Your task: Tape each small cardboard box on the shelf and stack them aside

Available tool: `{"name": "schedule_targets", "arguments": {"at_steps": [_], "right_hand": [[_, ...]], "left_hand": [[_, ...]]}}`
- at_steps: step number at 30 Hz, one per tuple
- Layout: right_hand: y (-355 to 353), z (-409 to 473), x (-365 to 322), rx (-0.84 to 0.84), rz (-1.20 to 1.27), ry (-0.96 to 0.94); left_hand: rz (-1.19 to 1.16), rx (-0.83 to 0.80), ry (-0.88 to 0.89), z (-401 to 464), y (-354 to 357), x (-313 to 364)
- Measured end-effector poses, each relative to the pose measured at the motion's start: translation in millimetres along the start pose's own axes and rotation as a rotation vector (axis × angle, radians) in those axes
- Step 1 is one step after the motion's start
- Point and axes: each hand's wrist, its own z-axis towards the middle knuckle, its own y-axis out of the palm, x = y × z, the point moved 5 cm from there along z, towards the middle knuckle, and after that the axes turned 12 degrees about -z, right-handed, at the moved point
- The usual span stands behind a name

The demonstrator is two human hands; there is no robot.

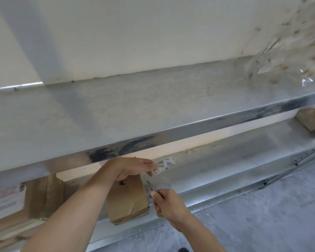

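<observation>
A small brown cardboard box [128, 200] lies on the lower metal shelf [216, 160], near its front edge. My left hand [133, 167] is above the box's far end and pinches a strip of printed white-and-blue tape [165, 164] that stretches to the right. My right hand [164, 200] is just right of the box and grips small scissors [149, 185], blades pointing up toward the tape. The tape roll is hidden under my left hand.
An upper metal shelf [116, 113] overhangs the work area. Larger cardboard boxes [25, 206], one with a white label, stand at the left on the lower shelf. Another brown box [313, 120] sits far right. A clear plastic bag [289, 42] is at top right. Grey floor lies below.
</observation>
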Motion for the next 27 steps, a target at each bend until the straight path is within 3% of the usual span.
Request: {"name": "schedule_targets", "arguments": {"at_steps": [23, 27], "right_hand": [[5, 21, -7, 0.076, 0.114, 0.119], [-4, 24, 1, 0.120, -0.041, 0.133]], "left_hand": [[-0.058, 0.026, 0.001, -2, -1, -2], [-0.070, 0.045, 0.031, -1, -1, -2]]}}
